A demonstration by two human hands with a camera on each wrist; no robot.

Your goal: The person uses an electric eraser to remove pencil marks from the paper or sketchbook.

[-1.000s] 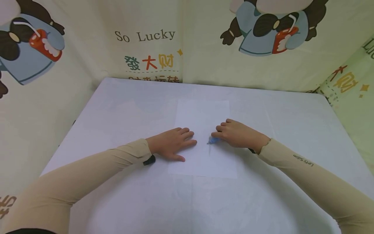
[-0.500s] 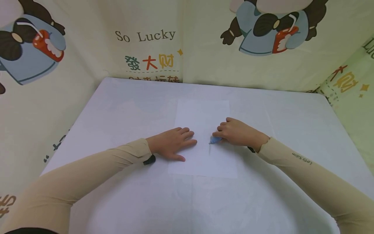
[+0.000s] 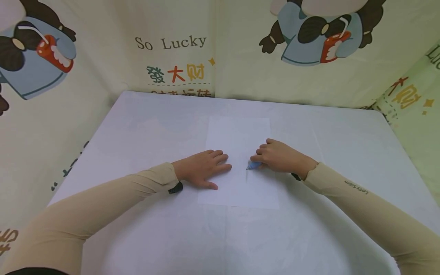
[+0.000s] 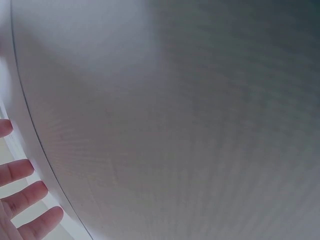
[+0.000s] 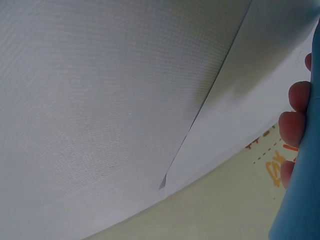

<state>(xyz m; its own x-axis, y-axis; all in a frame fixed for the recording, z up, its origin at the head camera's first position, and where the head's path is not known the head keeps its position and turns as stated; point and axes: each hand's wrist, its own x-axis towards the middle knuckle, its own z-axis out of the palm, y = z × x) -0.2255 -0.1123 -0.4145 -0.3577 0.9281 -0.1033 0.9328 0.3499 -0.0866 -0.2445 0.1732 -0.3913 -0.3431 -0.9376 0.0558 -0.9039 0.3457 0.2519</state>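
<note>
A white sheet of paper [image 3: 237,133] lies on the white table. My left hand [image 3: 204,170] rests palm down over the sheet's left edge, fingers spread; its fingertips [image 4: 42,222] show at the lower left of the left wrist view. My right hand [image 3: 280,154] grips a thick blue tube with a narrow pointed tip [image 3: 254,165], tilted with the tip down at the paper. The right wrist view shows the tube's smooth body [image 5: 305,165] with curled fingers [image 5: 292,127] against it. A faint grey streak [image 3: 246,176] runs down the sheet from the tip.
The white-covered table [image 3: 154,236] stretches around the paper on all sides. Behind it hangs a cream curtain [image 3: 237,49] with printed lettering and cartoon figures, and more of this cloth flanks both sides. Beige sleeves cover both arms.
The blue tube's tip has shifted slightly right on the paper with my right hand, and more of its blue body shows. My left hand has stayed in place.
</note>
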